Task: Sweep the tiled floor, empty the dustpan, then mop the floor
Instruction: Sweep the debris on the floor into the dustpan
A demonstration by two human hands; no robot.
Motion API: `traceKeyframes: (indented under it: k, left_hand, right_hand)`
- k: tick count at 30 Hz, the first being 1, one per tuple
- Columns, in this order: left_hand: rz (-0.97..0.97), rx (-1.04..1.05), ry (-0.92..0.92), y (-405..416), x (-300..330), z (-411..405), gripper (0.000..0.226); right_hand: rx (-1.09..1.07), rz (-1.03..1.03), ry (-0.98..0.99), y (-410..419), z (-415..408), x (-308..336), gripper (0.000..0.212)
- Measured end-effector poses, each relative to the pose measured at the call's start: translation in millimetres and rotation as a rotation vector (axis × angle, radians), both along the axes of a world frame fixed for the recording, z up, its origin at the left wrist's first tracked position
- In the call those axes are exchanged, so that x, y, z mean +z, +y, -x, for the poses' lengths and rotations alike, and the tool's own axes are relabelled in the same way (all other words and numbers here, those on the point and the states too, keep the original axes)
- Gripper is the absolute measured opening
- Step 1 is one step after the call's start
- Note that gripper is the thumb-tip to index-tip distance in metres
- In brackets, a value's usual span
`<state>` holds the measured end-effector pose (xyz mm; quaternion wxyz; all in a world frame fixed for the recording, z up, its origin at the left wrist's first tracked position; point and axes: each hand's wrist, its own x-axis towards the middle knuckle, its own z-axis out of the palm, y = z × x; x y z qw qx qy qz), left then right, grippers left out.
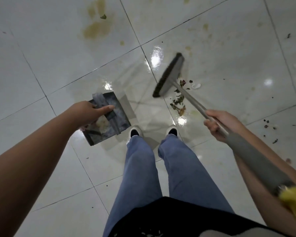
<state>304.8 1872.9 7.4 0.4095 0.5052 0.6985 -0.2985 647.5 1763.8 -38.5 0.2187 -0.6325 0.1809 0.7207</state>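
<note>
Items counted in view: one dustpan [108,117], dark grey; one broom [169,76] with a single metal handle; two hands, the left hand [91,112] and the right hand [219,124]; two shoes, one left shoe [135,131] and one right shoe [172,130]. One main heap of leaf scraps [178,101] lies beside the broom head. Smaller scattered specks are too many and too small to count. One large yellowish stain [96,28] noted; lesser stains uncounted.

- The glossy white tiled floor [41,69] under me has dark grout lines.
- Yellow-brown stains [96,28] lie ahead.
- Dry leaf scraps [178,103] lie beside my right shoe [172,130].
- My dustpan [108,118] rests by my left shoe [135,132].
</note>
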Motion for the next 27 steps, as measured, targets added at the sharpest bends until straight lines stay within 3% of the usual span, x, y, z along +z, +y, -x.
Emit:
traceKeyframes:
  k: [3, 7, 12, 15, 19, 23, 27]
  left_hand:
    - [0.006, -0.022, -0.004, -3.6, -0.2, -7.3, 0.082]
    - [0.049, -0.087, -0.028, -7.0, -0.2, -22.3, 0.080]
    - [0.063, -0.224, -0.030, -14.0, 2.0, -45.9, 0.077]
    - [0.033, -0.257, -0.029, -15.3, 4.9, -53.3, 0.067]
    - [0.011, -0.229, -0.056, -9.1, 12.9, -58.4, 0.066]
    - [0.048, -0.219, -0.081, -3.1, 31.2, -65.0, 0.071]
    - [-0.033, -0.233, -0.073, -3.0, 51.5, -62.7, 0.076]
  right_hand:
    - [-0.103, 0.049, 0.014, -34.4, -22.4, 30.4, 0.019]
    - [-0.083, -0.068, -0.001, -45.3, -8.8, 49.8, 0.019]
    - [0.083, -0.209, 0.039, 2.3, 46.4, 16.0, 0.014]
    - [0.131, -0.162, 0.082, 21.4, 58.9, -5.5, 0.021]
    - [0.078, -0.078, -0.045, -23.2, 27.7, -3.0, 0.006]
    - [0.045, -0.028, -0.108, -66.8, 3.7, 24.5, 0.022]
    - [0.063, -0.081, -0.076, -69.5, 11.7, 53.0, 0.038]
